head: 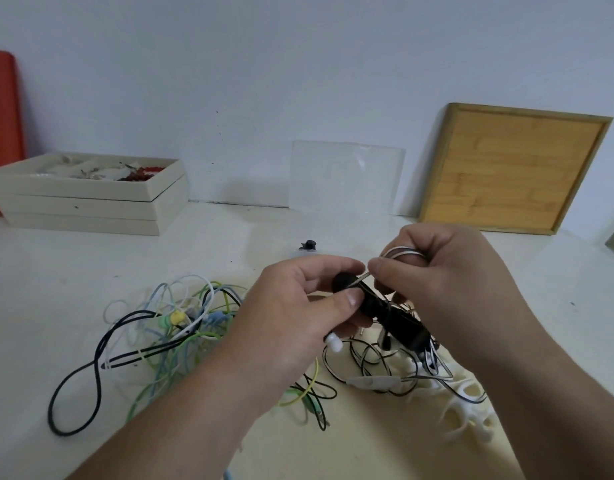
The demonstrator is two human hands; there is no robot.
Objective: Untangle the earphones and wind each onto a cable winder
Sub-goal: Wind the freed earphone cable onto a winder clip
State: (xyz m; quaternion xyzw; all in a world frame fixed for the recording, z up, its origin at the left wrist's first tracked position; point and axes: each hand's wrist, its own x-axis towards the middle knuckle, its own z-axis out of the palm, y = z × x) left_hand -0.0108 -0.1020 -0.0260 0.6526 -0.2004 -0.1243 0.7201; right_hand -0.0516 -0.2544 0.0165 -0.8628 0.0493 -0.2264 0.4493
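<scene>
I see my left hand gripping the black winder, its long axis toward five o'clock, my right hand pinching the white cable at one o'clock.

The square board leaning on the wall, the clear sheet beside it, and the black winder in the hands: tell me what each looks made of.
Square board: bamboo or wood, going by its tan grain strips and raised frame, matte. Clear sheet: transparent acrylic or glass, since the wall shows through; which one is unclear. Black winder, held by the left hand and right hand: probably plastic or rubber, smooth and dark.
</scene>
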